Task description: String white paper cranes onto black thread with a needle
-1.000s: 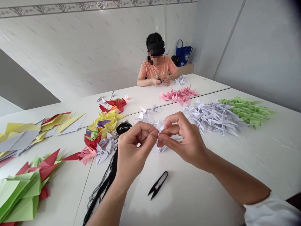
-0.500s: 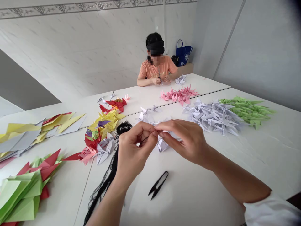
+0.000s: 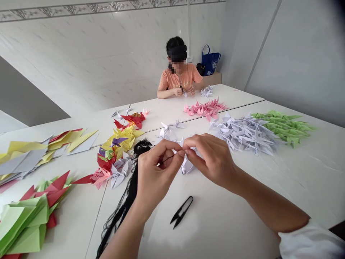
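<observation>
L hand: closed, pinching black thread; a short dark length shows inside the curl of the fingers.
R hand: fingers pinched shut, tips meeting the L hand's; can't tell what, if anything, is between them.
Thread supply: long black bundle on the white table, beside & partly behind the L hand/forearm.
Snips: black snips, lying on the table nearer the wearer than the hands, not held.
Birds, white: big pile to the R; a few more white birds just past the hands, partly hidden.
Birds, other: green pile next to the big white one; pink pile farther back; mixed yellow birds etc. to the L.
Done: lots of birds look fully folded; no finished join visible at the fingertips.
Left: fine thread work looks mid-way, approx.; flat green paper & yellow/white sheets at far L aren't bird-shaped.
Across table: person in orange shirt, holding a small dark tool & white paper.
Writing: blue bag w/ pale round logo, text illegible; shirt print unreadable; no brand seen on snips.
</observation>
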`<state>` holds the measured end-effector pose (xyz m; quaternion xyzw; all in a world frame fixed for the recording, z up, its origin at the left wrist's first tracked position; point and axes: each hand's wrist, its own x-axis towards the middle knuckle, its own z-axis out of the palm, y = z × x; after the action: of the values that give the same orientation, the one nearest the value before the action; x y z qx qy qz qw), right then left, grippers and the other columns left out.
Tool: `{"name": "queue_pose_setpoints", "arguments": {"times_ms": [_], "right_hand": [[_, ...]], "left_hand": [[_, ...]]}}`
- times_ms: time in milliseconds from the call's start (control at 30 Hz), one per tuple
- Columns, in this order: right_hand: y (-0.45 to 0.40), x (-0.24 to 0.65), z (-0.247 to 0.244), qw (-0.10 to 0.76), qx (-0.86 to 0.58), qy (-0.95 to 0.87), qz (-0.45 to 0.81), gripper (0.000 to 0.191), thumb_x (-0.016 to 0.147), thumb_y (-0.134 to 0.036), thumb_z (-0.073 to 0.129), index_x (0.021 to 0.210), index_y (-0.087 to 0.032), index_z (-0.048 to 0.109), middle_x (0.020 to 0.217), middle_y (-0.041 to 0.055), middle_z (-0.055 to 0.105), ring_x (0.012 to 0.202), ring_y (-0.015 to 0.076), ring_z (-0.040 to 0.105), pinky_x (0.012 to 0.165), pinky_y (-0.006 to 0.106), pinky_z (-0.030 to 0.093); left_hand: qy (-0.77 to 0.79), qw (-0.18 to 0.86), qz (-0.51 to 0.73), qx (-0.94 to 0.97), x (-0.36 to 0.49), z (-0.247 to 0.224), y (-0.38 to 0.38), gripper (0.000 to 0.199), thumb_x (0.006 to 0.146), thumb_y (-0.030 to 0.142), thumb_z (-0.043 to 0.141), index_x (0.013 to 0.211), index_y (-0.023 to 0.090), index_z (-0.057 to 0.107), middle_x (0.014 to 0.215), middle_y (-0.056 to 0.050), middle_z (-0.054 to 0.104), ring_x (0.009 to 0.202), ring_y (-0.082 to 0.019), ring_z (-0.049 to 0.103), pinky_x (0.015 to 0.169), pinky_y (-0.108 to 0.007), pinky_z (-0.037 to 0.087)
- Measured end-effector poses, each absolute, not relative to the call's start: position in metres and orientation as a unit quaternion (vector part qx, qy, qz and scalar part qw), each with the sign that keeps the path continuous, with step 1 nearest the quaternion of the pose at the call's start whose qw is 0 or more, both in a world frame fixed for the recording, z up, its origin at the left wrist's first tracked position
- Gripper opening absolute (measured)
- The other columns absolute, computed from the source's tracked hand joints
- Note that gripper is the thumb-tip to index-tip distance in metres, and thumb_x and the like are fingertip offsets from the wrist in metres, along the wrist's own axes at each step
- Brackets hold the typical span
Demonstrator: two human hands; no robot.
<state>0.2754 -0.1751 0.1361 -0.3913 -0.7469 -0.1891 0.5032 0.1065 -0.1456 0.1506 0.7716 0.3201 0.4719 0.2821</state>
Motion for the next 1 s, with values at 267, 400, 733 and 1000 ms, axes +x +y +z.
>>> {"name": "queue_pose_setpoints", "arguments": {"times_ms": [267, 400, 733, 1000], "right_hand": [[-0.177, 0.278, 0.134, 0.506, -0.400, -0.753, -0.132, 0.014, 0.100, -0.010, 0.052, 0.092, -0.021, 0.054, 0.074, -0.0036, 0.064, 0.062, 0.0104, 0.050, 0.063, 0.026, 0.040], [-0.180, 0.281, 0.139, 0.538, -0.415, -0.731, 0.064, 0.010, 0.101, -0.018, 0.052, 0.093, -0.022, 0.054, 0.078, -0.0016, 0.066, 0.068, 0.0120, 0.061, 0.064, 0.025, 0.046], [-0.175, 0.290, 0.144, 0.604, -0.323, -0.604, 0.407, 0.023, 0.105, -0.043, 0.051, 0.098, -0.024, 0.043, 0.098, 0.0050, 0.079, 0.062, 0.0137, 0.075, 0.050, 0.021, 0.050], [-0.171, 0.286, 0.137, 0.593, -0.376, -0.637, 0.317, 0.020, 0.107, -0.042, 0.047, 0.100, -0.023, 0.043, 0.104, 0.0054, 0.077, 0.065, 0.0128, 0.075, 0.053, 0.021, 0.049]], "left_hand": [[0.322, 0.336, 0.430, 0.773, 0.106, 0.152, -0.142, 0.013, 0.090, 0.018, 0.063, 0.077, 0.019, 0.062, 0.056, 0.007, 0.030, 0.052, -0.007, 0.026, 0.047, -0.022, 0.024], [0.340, 0.342, 0.438, 0.759, 0.105, 0.153, -0.141, 0.015, 0.089, 0.019, 0.063, 0.075, 0.019, 0.059, 0.056, 0.007, 0.034, 0.052, -0.008, 0.029, 0.047, -0.023, 0.025], [0.322, 0.158, 0.402, 0.842, 0.106, 0.145, -0.136, 0.023, 0.092, 0.017, 0.060, 0.069, 0.017, 0.057, 0.059, 0.006, 0.030, 0.056, -0.008, 0.028, 0.054, -0.025, 0.025], [0.345, 0.089, 0.365, 0.860, 0.101, 0.144, -0.136, 0.013, 0.094, 0.017, 0.058, 0.089, 0.022, 0.069, 0.069, 0.006, 0.058, 0.056, -0.006, 0.040, 0.055, -0.022, 0.031]]}}
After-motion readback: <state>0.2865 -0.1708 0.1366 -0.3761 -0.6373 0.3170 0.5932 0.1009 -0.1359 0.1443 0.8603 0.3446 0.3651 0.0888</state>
